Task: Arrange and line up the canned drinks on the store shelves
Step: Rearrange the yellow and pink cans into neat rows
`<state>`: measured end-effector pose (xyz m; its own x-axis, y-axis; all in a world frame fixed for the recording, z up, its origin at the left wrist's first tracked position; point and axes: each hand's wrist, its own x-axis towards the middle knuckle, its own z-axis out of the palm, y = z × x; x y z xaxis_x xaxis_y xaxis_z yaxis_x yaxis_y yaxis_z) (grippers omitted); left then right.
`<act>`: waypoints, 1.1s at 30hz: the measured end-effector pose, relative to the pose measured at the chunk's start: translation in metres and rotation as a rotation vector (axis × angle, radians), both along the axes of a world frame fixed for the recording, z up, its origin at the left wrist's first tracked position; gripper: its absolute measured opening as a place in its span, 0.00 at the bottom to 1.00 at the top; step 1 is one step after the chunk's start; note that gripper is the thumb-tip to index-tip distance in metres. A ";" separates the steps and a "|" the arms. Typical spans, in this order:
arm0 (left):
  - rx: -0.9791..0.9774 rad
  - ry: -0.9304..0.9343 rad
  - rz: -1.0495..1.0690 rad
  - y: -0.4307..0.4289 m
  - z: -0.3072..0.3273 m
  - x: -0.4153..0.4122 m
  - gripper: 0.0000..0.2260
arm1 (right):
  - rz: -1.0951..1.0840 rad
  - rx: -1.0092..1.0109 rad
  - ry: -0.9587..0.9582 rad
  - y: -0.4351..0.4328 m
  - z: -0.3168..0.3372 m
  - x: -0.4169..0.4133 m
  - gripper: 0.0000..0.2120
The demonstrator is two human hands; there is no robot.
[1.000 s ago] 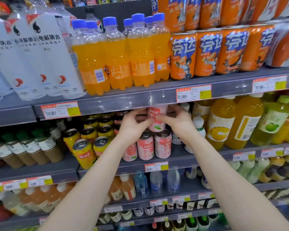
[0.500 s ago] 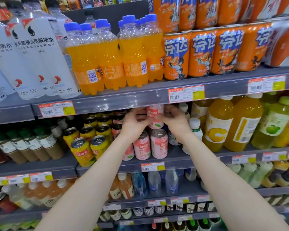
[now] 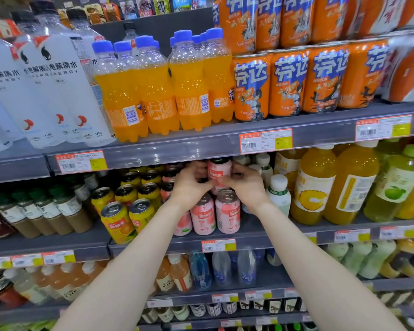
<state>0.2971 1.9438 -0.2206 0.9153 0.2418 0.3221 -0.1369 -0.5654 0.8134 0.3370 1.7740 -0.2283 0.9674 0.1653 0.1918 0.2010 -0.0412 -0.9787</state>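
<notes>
A pink can [image 3: 219, 174] is held up just under the upper shelf edge, above the row of pink cans [image 3: 227, 215] standing on the middle shelf [image 3: 249, 240]. My left hand [image 3: 189, 185] grips its left side and my right hand [image 3: 245, 185] grips its right side, thumbs meeting across the front. To the left stand several yellow cans [image 3: 117, 222], more behind them. Cans further back are partly hidden by my hands.
Above, a shelf [image 3: 177, 149] carries white water bottles [image 3: 58, 91], orange soda bottles [image 3: 153, 91] and orange cans [image 3: 287, 84]. Juice bottles [image 3: 316, 185] stand right of the pink cans, brown coffee bottles [image 3: 34, 216] to the left. Lower shelves hold more bottles.
Both hands stay on the raised pink can. It sits slightly further back and my thumbs have closed in across its front. The camera has shifted a little.
</notes>
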 end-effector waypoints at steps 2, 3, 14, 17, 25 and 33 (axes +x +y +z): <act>0.036 0.012 0.021 0.000 -0.001 0.001 0.18 | 0.002 -0.009 0.004 0.002 0.001 0.000 0.17; 0.055 0.024 0.033 0.001 -0.001 0.001 0.19 | 0.004 -0.012 0.013 0.003 0.000 0.000 0.17; 0.140 0.172 0.033 0.008 -0.003 0.003 0.16 | 0.047 -0.084 0.069 0.007 -0.014 0.002 0.13; 0.196 0.206 0.065 0.008 -0.001 0.004 0.20 | 0.045 -0.099 0.087 0.008 -0.016 0.002 0.14; 0.354 0.259 0.072 0.007 0.006 0.002 0.16 | 0.012 -0.129 0.123 0.016 -0.021 0.003 0.11; 0.345 0.318 0.090 0.006 0.005 0.007 0.12 | -0.029 -0.161 0.130 0.017 -0.022 0.002 0.08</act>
